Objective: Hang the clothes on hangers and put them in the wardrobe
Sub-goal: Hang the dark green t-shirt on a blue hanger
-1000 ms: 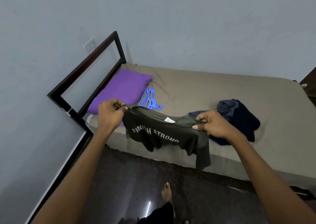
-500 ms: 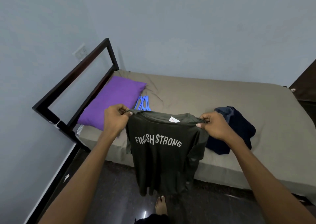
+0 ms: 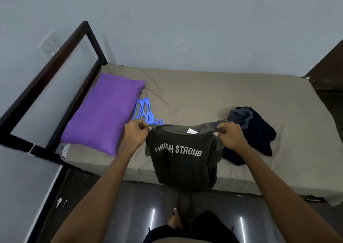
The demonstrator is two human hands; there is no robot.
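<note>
A dark green T-shirt (image 3: 182, 165) printed "FINISH STRONG" hangs in front of me over the bed's near edge. My left hand (image 3: 136, 134) pinches its left shoulder and my right hand (image 3: 230, 136) pinches its right shoulder, stretching the neckline flat. A white label shows at the collar. Several blue plastic hangers (image 3: 145, 110) lie on the bed just beyond my left hand, beside the pillow. A heap of dark navy clothes (image 3: 258, 131) lies on the bed behind my right hand.
The bed has an olive sheet (image 3: 213, 94) and a purple pillow (image 3: 105, 112) at its left end. A dark bed frame (image 3: 55, 60) stands on the left. Dark wooden furniture (image 3: 328, 70) shows at the right edge. My bare foot (image 3: 174, 218) rests on the glossy dark floor.
The T-shirt went from bunched between my hands to hanging open full length. My hands moved apart and toward the bed, still pinching the shoulders.
</note>
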